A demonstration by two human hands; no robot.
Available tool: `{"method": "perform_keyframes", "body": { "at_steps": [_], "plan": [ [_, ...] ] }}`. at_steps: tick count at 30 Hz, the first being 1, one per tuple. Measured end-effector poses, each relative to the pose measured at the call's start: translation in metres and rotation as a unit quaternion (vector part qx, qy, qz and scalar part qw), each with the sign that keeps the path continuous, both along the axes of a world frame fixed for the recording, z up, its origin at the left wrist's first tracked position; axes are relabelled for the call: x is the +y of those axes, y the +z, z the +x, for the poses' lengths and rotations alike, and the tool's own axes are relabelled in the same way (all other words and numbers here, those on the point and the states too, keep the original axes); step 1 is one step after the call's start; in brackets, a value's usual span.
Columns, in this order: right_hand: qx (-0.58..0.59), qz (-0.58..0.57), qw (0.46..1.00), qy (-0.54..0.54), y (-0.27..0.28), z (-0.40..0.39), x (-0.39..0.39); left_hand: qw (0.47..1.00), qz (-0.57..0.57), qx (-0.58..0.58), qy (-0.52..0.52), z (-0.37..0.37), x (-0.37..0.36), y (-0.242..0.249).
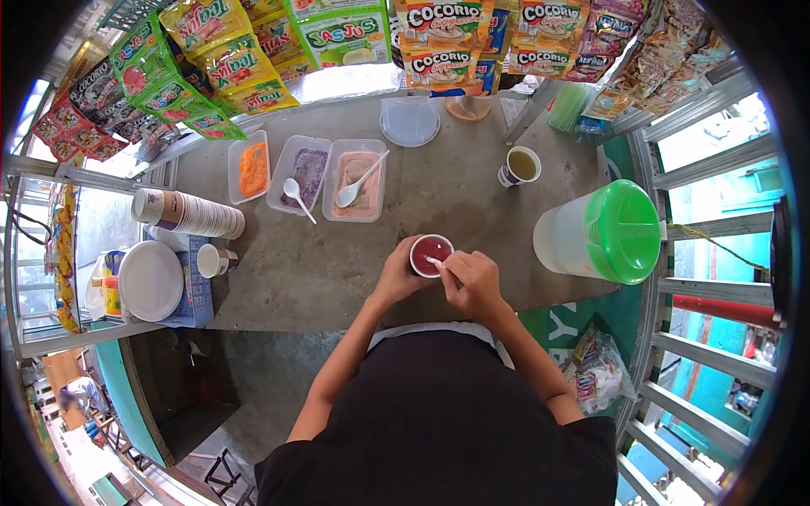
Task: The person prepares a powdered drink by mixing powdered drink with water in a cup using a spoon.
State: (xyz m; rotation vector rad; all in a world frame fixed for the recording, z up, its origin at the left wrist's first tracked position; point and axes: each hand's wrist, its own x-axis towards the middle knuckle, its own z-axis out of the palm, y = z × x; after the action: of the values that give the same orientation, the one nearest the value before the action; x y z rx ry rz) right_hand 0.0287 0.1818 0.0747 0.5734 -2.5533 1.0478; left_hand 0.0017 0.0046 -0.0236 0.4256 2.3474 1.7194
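Observation:
My left hand point(400, 274) is wrapped round a paper cup point(414, 262) of dark red drink at the near side of the counter. In my right hand point(474, 282) a white spoon point(434, 261) is pinched, its lower end in the red liquid. Beyond the cup stand three plastic tubs: one with orange powder point(253, 170), one with purple powder point(305, 169) and one with pinkish powder point(359, 164). White spoons lie in the purple and pinkish tubs. A second paper cup point(519, 167) with yellowish drink is farther right.
A clear jug with a green lid point(629, 232) stands at the right. Stacked paper cups point(190, 212), a single cup point(217, 261) and a round white lid point(151, 281) are at the left. Drink sachets point(443, 42) hang along the back; a clear container point(409, 122) sits beneath them.

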Motion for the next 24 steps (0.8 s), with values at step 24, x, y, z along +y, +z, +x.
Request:
{"method": "perform_keyframes", "body": {
  "at_steps": [24],
  "plan": [
    [-0.067, -0.078, 0.994, -0.045, -0.005, 0.011, 0.007, 1.000, 0.020, -0.012, 0.019, 0.004, 0.004, 0.006]
  ]
}}
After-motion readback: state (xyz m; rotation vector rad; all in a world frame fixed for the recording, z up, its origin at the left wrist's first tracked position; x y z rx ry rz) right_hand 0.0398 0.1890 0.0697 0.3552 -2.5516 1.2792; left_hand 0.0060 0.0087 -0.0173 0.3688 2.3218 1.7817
